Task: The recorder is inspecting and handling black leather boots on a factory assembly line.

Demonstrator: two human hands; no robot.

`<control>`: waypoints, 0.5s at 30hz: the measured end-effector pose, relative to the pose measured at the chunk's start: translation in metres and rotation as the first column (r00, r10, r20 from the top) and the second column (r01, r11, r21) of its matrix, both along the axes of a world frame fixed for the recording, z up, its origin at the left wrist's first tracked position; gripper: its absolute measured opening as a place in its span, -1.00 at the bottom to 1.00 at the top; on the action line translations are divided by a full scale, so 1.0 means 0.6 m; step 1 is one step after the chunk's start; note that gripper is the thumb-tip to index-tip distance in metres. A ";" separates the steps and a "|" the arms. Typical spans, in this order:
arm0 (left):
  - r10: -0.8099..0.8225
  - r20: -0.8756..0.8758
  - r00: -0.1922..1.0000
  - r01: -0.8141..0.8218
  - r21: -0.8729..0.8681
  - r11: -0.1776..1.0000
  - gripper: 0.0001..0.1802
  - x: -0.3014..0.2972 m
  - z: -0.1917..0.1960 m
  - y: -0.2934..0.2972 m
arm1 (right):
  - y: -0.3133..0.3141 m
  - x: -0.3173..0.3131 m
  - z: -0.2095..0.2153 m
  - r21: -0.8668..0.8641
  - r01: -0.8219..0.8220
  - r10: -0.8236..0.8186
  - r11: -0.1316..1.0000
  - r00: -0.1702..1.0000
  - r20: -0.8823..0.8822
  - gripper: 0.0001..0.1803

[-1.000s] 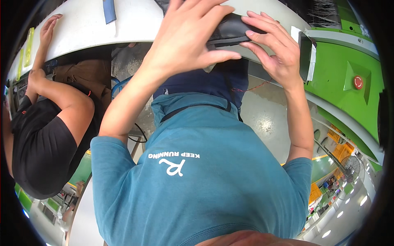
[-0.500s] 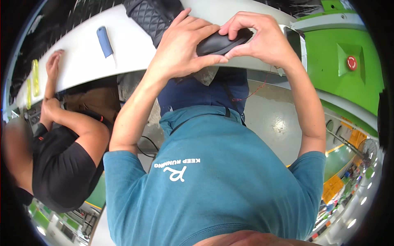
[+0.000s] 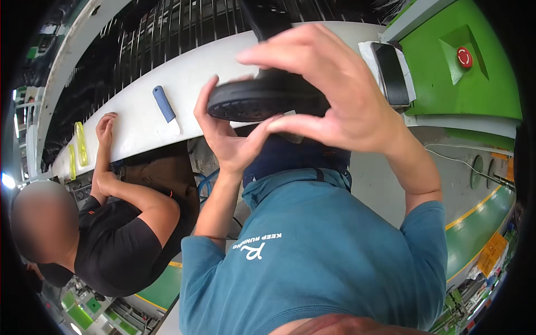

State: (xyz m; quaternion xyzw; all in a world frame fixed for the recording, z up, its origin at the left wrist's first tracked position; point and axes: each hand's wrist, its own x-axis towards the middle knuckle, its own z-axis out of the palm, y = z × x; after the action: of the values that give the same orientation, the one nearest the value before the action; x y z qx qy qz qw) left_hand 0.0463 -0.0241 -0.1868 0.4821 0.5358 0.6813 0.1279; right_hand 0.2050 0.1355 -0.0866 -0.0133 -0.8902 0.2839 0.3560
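A black boot (image 3: pixel 240 92) with a thick sole is held up over the front edge of the white bench (image 3: pixel 139 125), its shaft pointing away from me. My left hand (image 3: pixel 233 146) is closed around one end of the sole, thumb beneath and fingers along the outer side. On the other end, my right hand (image 3: pixel 354 103) is wrapped with its thumb under the sole and its fingers arched over the top. My fingers hide part of the boot's upper. To the left on the bench lies a blue-handled tool (image 3: pixel 163 104) with a short pale blade.
A co-worker in black sits at left, a hand (image 3: pixel 105 127) on the bench. Yellow strips (image 3: pixel 81 144) lie beyond that hand. At right are a dark phone (image 3: pixel 389 73) and a green machine (image 3: pixel 441 33) with a red button (image 3: pixel 464 57). Dark rollers (image 3: pixel 162 39) run behind the bench.
The boot has been lifted closer to me and tipped, so its sole edge shows. My left hand has shifted from atop the boot to the sole's end; my right hand has come nearer.
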 end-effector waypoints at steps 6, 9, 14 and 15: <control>0.193 -0.256 0.947 -0.253 -0.223 0.942 -0.33 -0.039 -0.064 -0.046 | 0.003 0.052 -0.136 0.073 0.152 -0.164 0.986 0.968 0.189 -0.27; 0.102 -0.545 0.832 -0.213 -0.146 0.966 -0.38 -0.045 -0.033 -0.032 | -0.015 0.043 -0.168 0.161 0.187 -0.202 0.969 0.976 0.082 -0.45; 0.008 -0.622 0.783 -0.181 -0.215 0.960 -0.40 -0.024 -0.017 -0.005 | -0.025 0.038 -0.202 0.203 0.199 -0.188 0.959 0.980 -0.070 -0.61; 0.005 -0.631 0.776 -0.190 -0.227 0.955 -0.40 -0.022 -0.018 -0.004 | -0.027 0.038 -0.208 0.231 0.201 -0.181 0.952 0.978 -0.107 -0.61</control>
State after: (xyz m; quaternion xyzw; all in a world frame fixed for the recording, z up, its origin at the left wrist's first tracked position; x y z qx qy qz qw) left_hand 0.0331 -0.0264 -0.1973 0.6286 0.6621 0.4071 -0.0259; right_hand 0.2278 0.1192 -0.2113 -0.0442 -0.8967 0.1387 0.4179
